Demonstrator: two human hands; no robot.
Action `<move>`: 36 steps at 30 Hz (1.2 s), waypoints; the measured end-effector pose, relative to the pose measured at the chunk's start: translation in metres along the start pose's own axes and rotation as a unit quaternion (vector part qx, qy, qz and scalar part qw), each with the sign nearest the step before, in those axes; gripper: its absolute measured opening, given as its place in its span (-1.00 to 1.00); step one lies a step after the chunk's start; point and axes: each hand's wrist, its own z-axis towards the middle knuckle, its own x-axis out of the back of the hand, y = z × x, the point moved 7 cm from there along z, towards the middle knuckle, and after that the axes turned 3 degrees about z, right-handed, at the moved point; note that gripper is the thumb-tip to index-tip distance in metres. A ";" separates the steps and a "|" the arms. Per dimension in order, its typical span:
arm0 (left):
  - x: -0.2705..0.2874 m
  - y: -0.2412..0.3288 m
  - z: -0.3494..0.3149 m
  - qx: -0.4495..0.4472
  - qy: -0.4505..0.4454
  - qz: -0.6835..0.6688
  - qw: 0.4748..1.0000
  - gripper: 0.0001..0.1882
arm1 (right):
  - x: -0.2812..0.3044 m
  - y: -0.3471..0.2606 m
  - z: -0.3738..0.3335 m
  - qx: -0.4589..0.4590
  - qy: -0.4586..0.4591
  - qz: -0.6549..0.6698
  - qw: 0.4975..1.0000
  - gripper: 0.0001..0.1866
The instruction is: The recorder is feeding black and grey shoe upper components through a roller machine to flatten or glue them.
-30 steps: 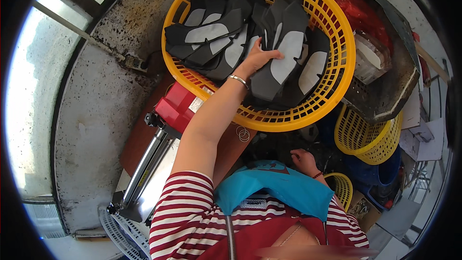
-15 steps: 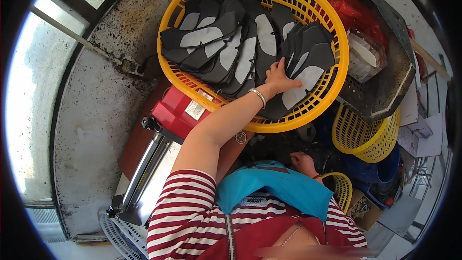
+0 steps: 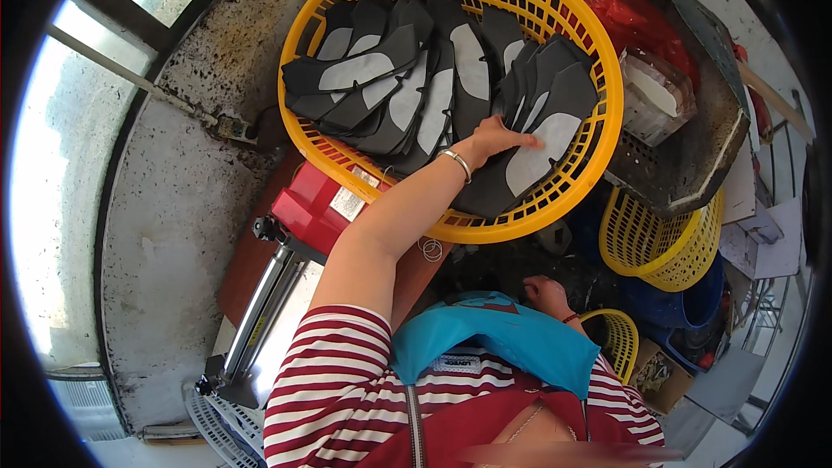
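A big yellow plastic basket [image 3: 612,134] holds several piles of flat black cut pieces [image 3: 368,71], each with a pale grey patch and small notches. My left hand [image 3: 498,140], with a bangle on its wrist, reaches into the right part of the basket. Its thumb presses on the grey patch of the front black piece [image 3: 542,156], while its fingers are tucked behind that pile's edge and mostly hidden. Down by the blue cloth [image 3: 494,329] at my waist is my right hand [image 3: 546,295], its fingers curled, with nothing visible in them.
Under the basket's near left side sits a red machine [image 3: 312,208] with metal rollers [image 3: 256,312]. To the right are a clear plastic box [image 3: 656,100], a red bag [image 3: 637,22], a smaller yellow basket [image 3: 663,243] and a blue tub [image 3: 698,303]. A stained wall [image 3: 156,251] stands left.
My left hand's fingers have gone from spread over the black pieces to tucked behind the front pile, with the thumb still on the grey patch. My right hand has not moved.
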 end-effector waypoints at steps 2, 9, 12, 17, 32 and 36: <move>0.002 -0.008 0.006 -0.001 0.022 0.041 0.999 0.32 | 0.001 0.000 0.003 0.003 0.002 0.000 1.000 -0.78; -0.003 0.004 -0.002 -0.012 -0.031 -0.027 0.999 0.56 | -0.006 -0.002 0.011 0.006 -0.030 0.000 1.000 -0.76; -0.001 -0.001 0.002 0.000 -0.045 -0.063 0.997 0.61 | -0.011 -0.009 0.016 0.015 -0.042 -0.001 0.999 -0.76; -0.006 0.000 0.002 -0.024 -0.044 -0.045 0.998 0.61 | -0.013 -0.010 0.018 0.016 -0.045 0.003 0.999 -0.77; 0.037 0.028 -0.074 -0.104 -0.104 -0.355 0.923 -0.39 | 0.086 -0.070 0.009 0.023 0.009 0.131 0.991 -0.79; 0.036 0.033 -0.108 -0.139 -0.127 -0.376 0.907 -0.35 | 0.158 -0.138 0.017 0.159 0.073 0.216 0.961 -0.71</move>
